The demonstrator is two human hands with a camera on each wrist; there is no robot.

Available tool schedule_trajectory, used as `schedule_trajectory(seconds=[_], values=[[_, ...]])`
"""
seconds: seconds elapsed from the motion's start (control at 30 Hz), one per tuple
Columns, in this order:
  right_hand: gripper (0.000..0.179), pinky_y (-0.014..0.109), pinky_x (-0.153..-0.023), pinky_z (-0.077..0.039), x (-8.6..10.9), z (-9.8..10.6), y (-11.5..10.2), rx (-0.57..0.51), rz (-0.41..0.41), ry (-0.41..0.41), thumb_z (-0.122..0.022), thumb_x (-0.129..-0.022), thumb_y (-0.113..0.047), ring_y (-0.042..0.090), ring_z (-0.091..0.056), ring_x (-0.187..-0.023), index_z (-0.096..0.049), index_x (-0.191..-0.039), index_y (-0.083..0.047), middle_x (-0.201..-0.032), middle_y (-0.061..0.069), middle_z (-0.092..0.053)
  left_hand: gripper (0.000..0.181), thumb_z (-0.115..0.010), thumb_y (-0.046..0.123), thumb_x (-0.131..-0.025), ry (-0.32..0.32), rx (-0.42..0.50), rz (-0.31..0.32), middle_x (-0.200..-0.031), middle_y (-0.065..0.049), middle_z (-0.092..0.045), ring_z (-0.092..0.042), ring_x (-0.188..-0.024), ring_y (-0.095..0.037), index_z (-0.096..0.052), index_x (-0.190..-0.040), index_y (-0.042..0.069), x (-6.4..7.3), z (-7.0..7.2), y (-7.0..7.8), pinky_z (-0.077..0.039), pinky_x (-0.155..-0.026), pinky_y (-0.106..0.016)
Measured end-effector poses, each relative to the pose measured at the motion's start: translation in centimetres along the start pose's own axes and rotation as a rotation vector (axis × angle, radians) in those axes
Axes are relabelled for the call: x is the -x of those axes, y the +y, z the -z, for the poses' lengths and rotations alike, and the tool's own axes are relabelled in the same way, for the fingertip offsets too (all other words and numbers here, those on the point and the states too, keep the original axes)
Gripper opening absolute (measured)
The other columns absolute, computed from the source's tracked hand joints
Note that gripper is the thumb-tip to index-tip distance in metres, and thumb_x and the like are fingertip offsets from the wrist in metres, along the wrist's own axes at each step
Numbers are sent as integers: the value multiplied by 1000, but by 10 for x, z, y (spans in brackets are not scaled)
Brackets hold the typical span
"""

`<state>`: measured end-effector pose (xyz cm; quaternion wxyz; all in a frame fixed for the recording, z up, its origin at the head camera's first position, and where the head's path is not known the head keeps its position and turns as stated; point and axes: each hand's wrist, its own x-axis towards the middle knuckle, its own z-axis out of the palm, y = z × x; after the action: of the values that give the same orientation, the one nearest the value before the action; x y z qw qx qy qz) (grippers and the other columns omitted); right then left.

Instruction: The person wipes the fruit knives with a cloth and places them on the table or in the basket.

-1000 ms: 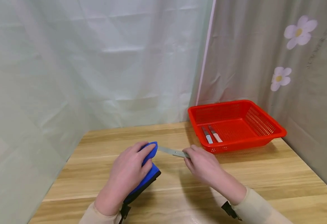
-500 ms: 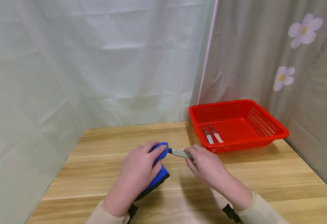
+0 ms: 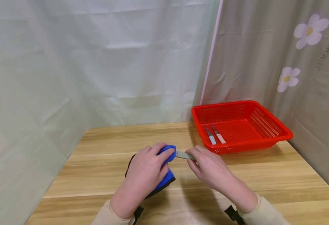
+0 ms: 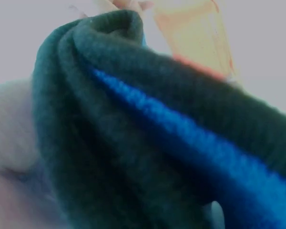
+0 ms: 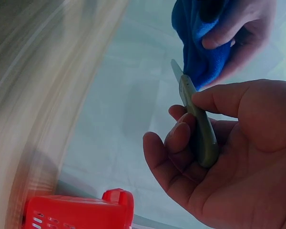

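Note:
My right hand (image 3: 210, 165) grips the grey-green handle of a knife (image 5: 199, 126) by its rear part. The blade end points left toward a blue cloth (image 3: 164, 181) with a dark border. My left hand (image 3: 149, 168) pinches the folded cloth around the blade, which is hidden by it in the head view. In the right wrist view a short piece of blade shows beside the cloth. Folds of the cloth (image 4: 181, 124) fill most of the left wrist view. Both hands are above the wooden table.
A red plastic basket (image 3: 239, 145) with perforated walls stands at the back right of the wooden table (image 3: 111, 140). Inside it lie a knife with a light blue handle (image 3: 212, 139) and one with a pink handle (image 3: 220, 138). A pale curtain (image 3: 142, 62) hangs behind.
My left hand has moved right with the cloth, along the blade toward the handle, covering the blade that showed earlier. My right hand has stayed nearly in place.

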<state>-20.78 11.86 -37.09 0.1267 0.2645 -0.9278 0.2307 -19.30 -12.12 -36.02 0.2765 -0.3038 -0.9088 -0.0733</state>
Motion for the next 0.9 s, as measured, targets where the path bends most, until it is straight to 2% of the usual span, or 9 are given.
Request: schedule_trajectory(seconds=[0.23, 0.57, 0.9], values=[[18, 24, -55, -44, 1, 3, 1, -18, 1, -11, -80, -101, -11, 8, -49, -72, -77, -119, -12, -89, -9, -55, 39, -89, 21, -93, -19, -11, -9, -131, -12, -74, -71, -88, -30, -83, -131, 19, -1, -1, 1, -63, -80, -43], [20, 25, -60, -47, 2, 6, 2, -61, 27, -37, -79, -103, -11, 8, -51, -76, -76, -123, -10, -92, -8, -56, 41, -89, 20, -93, -29, -3, 19, -133, -11, -74, -73, -89, -31, -82, -133, 19, 1, 1, -2, -64, -79, -45], [21, 25, -61, -48, 1, 9, 1, -79, 12, -50, -79, -103, -10, 8, -51, -75, -76, -123, -10, -92, -8, -57, 41, -90, 18, -92, -30, 8, 64, -132, -13, -75, -74, -92, -32, -82, -132, 19, 1, 3, -9, -64, -73, -45]])
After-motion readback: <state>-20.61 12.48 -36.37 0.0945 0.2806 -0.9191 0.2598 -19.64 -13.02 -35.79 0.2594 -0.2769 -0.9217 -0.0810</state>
